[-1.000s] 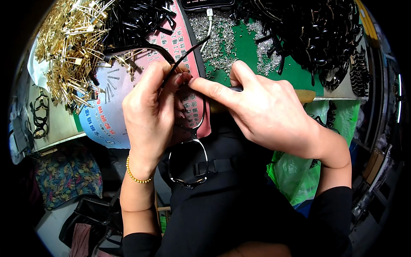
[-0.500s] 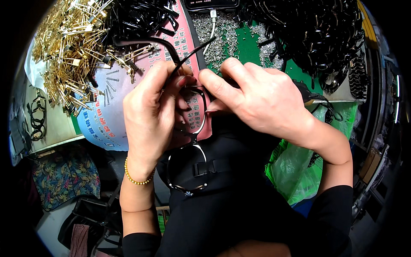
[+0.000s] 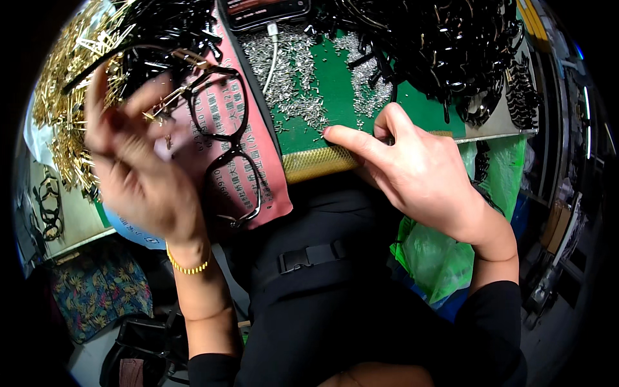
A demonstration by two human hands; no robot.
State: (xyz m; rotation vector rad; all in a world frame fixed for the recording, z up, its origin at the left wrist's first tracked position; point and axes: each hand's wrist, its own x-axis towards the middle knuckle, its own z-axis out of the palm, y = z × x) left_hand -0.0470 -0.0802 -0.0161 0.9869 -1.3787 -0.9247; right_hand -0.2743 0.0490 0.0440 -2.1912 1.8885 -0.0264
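Note:
My left hand, smeared by motion, is beside a black eyeglass frame over the pink sheet. The frame's thin dark temple arcs up and left across my fingertips. I cannot make out whether those fingers grip it. My right hand reaches over the front of the green mat. Its index finger is stretched out, the tip at the near end of a spread of tiny silver screws. The thumb is mostly hidden under the hand, and no held thing shows there.
Gold metal temple parts heap at the left, and glossy black parts pile at the back right. A phone with a white cable lies at the back. Below the right table edge hangs a green plastic bag.
My hands have come apart. The left one has moved left, and the eyeglass frame has turned and shifted left too. My right hand has left the frame and reached the screws.

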